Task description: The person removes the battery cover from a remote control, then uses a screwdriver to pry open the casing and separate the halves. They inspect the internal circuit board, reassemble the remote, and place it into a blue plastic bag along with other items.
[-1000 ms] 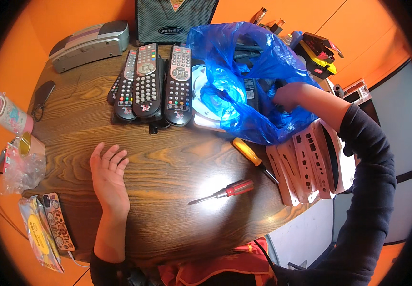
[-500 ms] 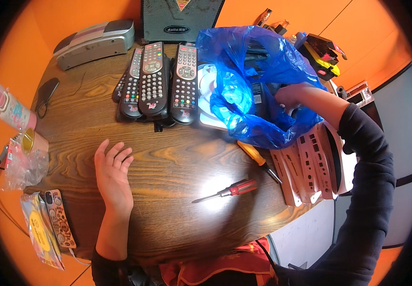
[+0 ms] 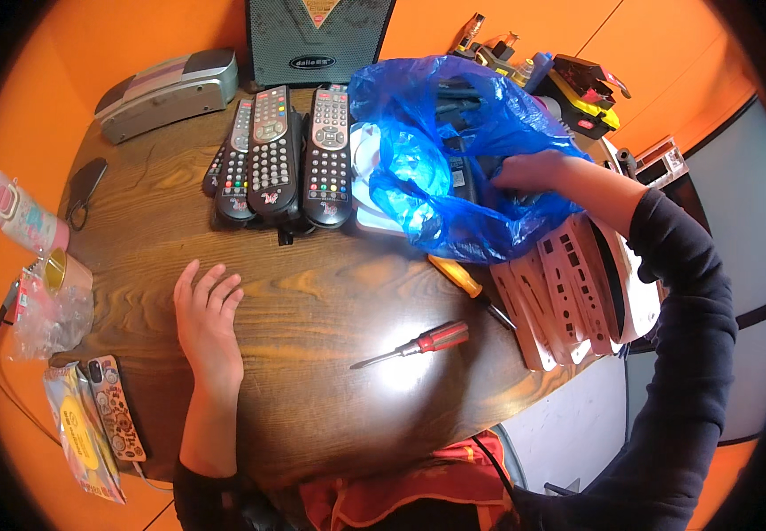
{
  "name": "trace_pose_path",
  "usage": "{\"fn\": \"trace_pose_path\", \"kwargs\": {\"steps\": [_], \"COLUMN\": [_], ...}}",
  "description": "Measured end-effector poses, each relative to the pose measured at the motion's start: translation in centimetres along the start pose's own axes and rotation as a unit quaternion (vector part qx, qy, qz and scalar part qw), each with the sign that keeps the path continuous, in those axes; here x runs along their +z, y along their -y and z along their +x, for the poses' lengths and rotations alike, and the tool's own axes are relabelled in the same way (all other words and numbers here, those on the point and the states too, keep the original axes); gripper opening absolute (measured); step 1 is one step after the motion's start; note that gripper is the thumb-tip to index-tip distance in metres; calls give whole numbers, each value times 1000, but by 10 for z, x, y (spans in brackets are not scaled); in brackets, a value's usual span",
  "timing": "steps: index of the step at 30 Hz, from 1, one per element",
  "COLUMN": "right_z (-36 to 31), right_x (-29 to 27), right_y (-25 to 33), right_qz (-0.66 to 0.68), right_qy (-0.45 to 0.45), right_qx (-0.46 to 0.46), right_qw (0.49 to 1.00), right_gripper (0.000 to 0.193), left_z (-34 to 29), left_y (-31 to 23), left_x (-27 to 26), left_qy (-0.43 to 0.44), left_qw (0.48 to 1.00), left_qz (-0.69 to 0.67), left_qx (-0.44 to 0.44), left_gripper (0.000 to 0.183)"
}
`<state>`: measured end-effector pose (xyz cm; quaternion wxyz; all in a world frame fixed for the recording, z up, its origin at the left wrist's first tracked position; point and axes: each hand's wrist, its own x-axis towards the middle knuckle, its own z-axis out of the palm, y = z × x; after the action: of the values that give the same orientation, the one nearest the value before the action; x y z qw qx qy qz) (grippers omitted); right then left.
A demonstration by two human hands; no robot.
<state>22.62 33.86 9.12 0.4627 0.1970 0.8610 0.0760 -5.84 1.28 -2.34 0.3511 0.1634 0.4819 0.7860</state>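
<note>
My right hand [image 3: 529, 172] reaches into an open, crumpled blue plastic bag [image 3: 480, 237]. Its fingers are curled, and whatever they grip is hidden by the bag's folds. Dark objects [image 3: 461, 175], one with a pale label, lie inside the bag beside that hand. Over the wooden table, my left hand [image 3: 209, 327] is held palm up, fingers apart and holding nothing. A red-handled screwdriver [image 3: 441, 336] lies between my two arms. Just below the bag rests a second screwdriver [image 3: 456, 274] with an orange handle.
Several black remote controls [image 3: 274, 159] are piled left of the bag. White devices with ports [image 3: 569, 283] stand in a row at the right edge. A speaker [image 3: 317, 44] and grey device [image 3: 170, 93] stand behind. A phone [image 3: 113, 407], packet [image 3: 82, 434] and bottle [image 3: 24, 217] line the left.
The view has shifted slightly, so the bag, remotes and screwdrivers sit a little further left in the picture. My right hand stays in the bag; my left hand is nearly unmoved.
</note>
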Motion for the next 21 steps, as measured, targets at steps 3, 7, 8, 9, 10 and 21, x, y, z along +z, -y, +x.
{"fn": "trace_pose_path", "kwargs": {"steps": [3,7,8,9,10,21], "right_z": [-5,-35,-45,-51,-58,-160], "right_x": [-2,-14,-20,-26,-32,-21], "right_y": [-10,1,8,19,30,202], "right_qz": [87,76,-19,2,30,391], "right_qy": [-156,-382,-351,-335,-330,-743], "right_qx": [-113,38,77,123,153,86], "right_qw": [977,920,933,934,931,536], "right_gripper": [28,31,34,34,34,31], "left_z": [1,3,3,3,3,-3], "left_y": [-1,-4,-4,-4,-4,-3], "left_x": [0,1,2,2,3,11], "left_qy": [-7,-22,-25,-27,-26,110], "left_qw": [1000,999,999,998,998,990], "left_qz": [-4,-24,-30,-34,-37,-66], "left_qx": [-16,-35,-37,-39,-40,-58], "left_gripper": [44,43,43,43,43,37]}}
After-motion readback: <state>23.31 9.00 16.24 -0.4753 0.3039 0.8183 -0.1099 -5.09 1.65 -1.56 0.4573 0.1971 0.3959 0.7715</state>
